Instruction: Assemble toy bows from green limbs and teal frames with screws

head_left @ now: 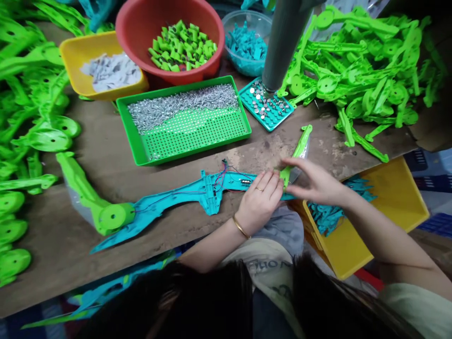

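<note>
A long blue plastic shell, like half of a toy bow, lies across the table with thin red and dark wires along its inside. At its left end sits a green limb piece with a round hub. My left hand, fingers together, presses over the shell's right part and grips it. A second green limb piece stands at that right end. Around its lower part, my right hand holds it between thumb and fingers. Where the limb meets the shell is partly hidden by my hands.
Behind the shell are a green tray of screws, a teal tray with metal discs, a red bowl, a yellow tray and a clear bowl. Green pieces pile up at both sides. A yellow bin stands right.
</note>
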`<state>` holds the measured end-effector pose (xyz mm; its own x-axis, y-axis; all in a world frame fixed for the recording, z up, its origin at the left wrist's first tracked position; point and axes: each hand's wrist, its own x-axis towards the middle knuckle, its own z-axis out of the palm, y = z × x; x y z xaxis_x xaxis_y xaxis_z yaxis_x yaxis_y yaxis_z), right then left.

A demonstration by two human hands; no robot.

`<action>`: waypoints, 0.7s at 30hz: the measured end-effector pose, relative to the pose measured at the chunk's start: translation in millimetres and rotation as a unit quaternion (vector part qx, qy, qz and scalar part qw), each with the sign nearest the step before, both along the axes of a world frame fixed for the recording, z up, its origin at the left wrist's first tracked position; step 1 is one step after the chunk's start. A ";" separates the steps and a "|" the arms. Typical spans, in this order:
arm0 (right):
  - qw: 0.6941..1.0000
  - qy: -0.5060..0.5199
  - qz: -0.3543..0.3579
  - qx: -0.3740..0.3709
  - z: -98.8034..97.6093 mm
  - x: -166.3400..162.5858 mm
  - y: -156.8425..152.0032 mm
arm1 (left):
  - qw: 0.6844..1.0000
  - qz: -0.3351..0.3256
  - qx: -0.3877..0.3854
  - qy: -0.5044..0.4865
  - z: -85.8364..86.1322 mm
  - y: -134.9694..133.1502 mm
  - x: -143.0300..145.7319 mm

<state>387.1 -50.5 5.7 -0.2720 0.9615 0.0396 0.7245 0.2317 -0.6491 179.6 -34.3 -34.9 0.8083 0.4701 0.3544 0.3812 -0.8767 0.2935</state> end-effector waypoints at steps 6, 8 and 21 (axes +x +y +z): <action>0.955 -0.044 -0.289 0.054 -28.7 64.0 53.8 | 1.000 -0.015 0.012 0.003 4.5 6.7 -3.1; 0.955 -0.060 -0.290 0.028 -39.7 69.9 59.9 | 1.000 -0.014 0.009 0.002 3.8 4.4 -4.5; 0.953 0.110 -0.264 -0.096 -23.6 82.9 67.1 | 0.998 0.007 0.057 -0.006 0.1 -5.3 -9.7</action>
<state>470.0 16.6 -17.9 0.2464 0.9574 -0.1507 0.5492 -0.2660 -0.7922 169.9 -39.6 -34.8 0.7974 0.4369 0.4162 0.3903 -0.8995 0.1966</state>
